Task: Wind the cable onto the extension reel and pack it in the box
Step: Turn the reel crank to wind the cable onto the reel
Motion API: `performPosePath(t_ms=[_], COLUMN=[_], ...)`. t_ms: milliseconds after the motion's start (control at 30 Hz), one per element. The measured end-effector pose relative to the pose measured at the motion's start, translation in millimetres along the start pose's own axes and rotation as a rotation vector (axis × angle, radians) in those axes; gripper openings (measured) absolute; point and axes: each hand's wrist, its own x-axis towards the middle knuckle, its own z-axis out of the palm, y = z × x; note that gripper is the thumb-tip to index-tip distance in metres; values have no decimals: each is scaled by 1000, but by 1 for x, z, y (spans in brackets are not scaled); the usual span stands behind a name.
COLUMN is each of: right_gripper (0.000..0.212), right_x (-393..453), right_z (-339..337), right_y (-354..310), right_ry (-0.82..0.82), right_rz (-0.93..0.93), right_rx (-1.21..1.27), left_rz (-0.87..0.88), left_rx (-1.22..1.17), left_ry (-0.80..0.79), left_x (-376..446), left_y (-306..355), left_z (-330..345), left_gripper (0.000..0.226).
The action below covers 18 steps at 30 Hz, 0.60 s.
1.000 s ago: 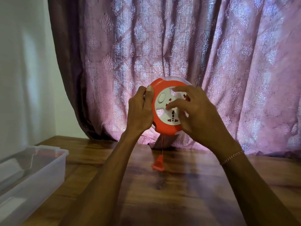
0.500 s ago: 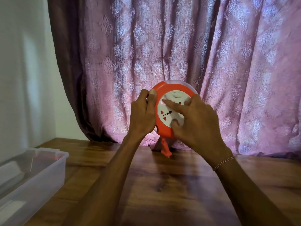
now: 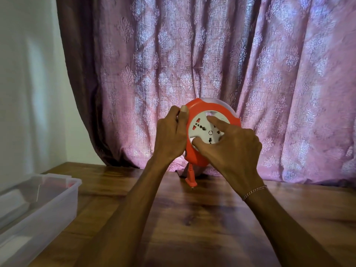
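Note:
I hold a round orange extension reel (image 3: 200, 157) with a white socket face (image 3: 202, 128) upright above the wooden table. My left hand (image 3: 170, 137) grips its left rim, thumb over the orange edge. My right hand (image 3: 231, 147) lies on the socket face, forefinger and thumb pressed into its recesses. An orange plug (image 3: 190, 180) hangs just under the reel on a very short bit of cable, close to the tabletop. The wound cable inside the reel is hidden.
A clear plastic box (image 3: 57, 205) stands open at the table's left edge, well to the left of my arms. A pink patterned curtain (image 3: 212, 54) hangs right behind the reel. The wooden table (image 3: 192, 228) stretches out under my forearms.
The socket face has turned under my right hand. The hanging cable has shortened and the plug has risen from well below the reel to just under it.

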Motion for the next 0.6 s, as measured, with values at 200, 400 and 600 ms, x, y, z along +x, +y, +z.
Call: performPosePath(t_ms=[200,400,600], right_gripper=[69,55,61], right_x=[5,19,13], right_z=[4,-1,0], right_y=[10,30,41], right_ry=[-99,101,-395], right_rz=[-91,4,650], right_rx=[-36,138,929], left_rz=[-59,-112,-133], left_rx=[12,-18,-46], left_ry=[-9,-22,-49], left_x=[0,2,1], left_y=[-4,-5,4], left_z=[-1,-3,-5], left_gripper=[38,44,49])
